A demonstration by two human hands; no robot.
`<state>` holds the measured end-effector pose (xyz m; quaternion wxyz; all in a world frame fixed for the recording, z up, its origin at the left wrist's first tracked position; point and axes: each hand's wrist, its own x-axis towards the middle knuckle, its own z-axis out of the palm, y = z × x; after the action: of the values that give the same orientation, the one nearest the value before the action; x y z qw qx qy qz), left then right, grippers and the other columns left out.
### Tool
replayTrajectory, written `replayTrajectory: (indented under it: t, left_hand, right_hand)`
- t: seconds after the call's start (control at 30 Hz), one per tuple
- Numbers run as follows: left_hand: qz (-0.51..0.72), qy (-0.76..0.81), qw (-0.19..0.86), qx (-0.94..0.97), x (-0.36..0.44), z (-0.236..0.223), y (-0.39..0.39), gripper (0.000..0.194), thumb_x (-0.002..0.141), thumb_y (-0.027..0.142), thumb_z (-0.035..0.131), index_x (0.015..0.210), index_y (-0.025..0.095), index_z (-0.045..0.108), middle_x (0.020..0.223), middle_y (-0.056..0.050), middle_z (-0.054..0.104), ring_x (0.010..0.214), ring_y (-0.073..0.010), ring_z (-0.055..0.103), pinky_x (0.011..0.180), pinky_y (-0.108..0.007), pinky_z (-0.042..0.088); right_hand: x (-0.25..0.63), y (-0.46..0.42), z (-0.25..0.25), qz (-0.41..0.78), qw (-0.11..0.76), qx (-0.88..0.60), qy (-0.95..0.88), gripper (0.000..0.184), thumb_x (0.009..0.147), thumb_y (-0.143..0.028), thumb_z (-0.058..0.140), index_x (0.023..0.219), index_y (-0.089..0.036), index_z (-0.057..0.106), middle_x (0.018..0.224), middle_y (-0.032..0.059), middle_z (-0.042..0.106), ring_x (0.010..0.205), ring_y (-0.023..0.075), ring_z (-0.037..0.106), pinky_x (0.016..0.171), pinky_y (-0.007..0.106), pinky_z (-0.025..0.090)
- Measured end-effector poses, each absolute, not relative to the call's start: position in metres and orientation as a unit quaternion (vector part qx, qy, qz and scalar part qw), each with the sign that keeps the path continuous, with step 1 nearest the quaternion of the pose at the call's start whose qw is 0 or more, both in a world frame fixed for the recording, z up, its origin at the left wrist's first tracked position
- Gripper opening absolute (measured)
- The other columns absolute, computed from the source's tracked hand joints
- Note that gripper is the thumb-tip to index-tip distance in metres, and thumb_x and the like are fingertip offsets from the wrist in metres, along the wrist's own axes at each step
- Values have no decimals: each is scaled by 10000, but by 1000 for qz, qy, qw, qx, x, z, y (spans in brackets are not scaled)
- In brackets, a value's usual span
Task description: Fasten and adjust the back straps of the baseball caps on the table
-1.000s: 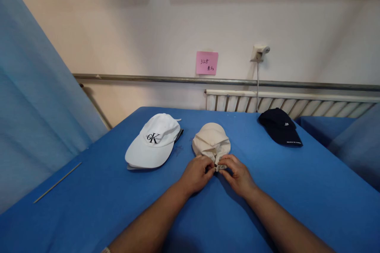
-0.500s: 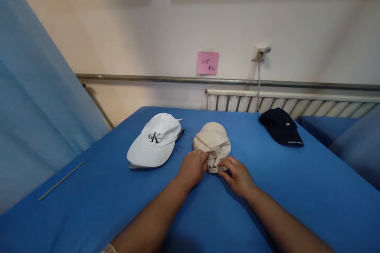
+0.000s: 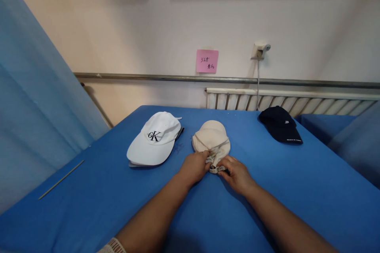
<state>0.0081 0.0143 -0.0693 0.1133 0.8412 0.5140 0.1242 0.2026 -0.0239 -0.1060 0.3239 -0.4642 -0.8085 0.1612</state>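
Note:
A beige cap [image 3: 211,138] lies in the middle of the blue table [image 3: 190,205], its back strap turned toward me. My left hand [image 3: 194,167] pinches the near left edge of the cap by the strap. My right hand [image 3: 236,174] pinches the strap end and its small buckle [image 3: 219,169] on the near right. Both hands rest on the cloth with fingers closed.
A white cap with a black logo [image 3: 154,140] lies left of the beige one. A dark navy cap [image 3: 280,124] sits at the far right. A thin stick [image 3: 61,180] lies near the left edge. Blue curtain hangs left; a radiator and wall stand behind.
My left hand slid a little forward onto the cap's near edge, then settled. My right hand kept hold of the strap. The caps stayed in place.

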Motion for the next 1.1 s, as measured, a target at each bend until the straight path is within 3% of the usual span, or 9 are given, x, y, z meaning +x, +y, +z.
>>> replayTrajectory:
  t: [0.23, 0.53, 0.83, 1.1]
  left_hand:
    - [142, 526, 113, 831, 5, -67, 13, 110, 853, 242, 504, 938, 195, 557, 787, -80, 682, 698, -238, 647, 608, -291, 397]
    - [275, 483, 291, 779, -14, -50, 18, 88, 862, 190, 404, 848, 205, 490, 753, 8, 628, 705, -161, 595, 661, -269, 443]
    - [274, 511, 251, 775, -6, -55, 15, 191, 848, 346, 541, 949, 186, 571, 733, 4, 641, 651, -157, 596, 604, -260, 410]
    - [359, 537, 212, 734, -4, -61, 18, 140, 844, 250, 530, 953, 177, 578, 818, -19, 669, 709, -155, 624, 661, -264, 450]
  right_hand:
    - [204, -25, -103, 172, 312, -471, -807, 192, 814, -137, 640, 974, -242, 629, 964, 23, 647, 922, 211, 604, 794, 330, 472]
    - [204, -24, -104, 181, 313, -471, -805, 184, 817, -145, 636, 977, -237, 632, 963, 30, 661, 934, 214, 605, 797, 325, 466]
    - [204, -24, -103, 211, 308, -475, -797, 215, 814, -128, 631, 1004, -227, 624, 976, 36, 647, 947, 211, 587, 823, 320, 451]
    - [206, -23, -103, 228, 337, -468, -785, 174, 820, -126, 597, 953, -231, 635, 945, 29, 642, 908, 191, 591, 793, 298, 446]
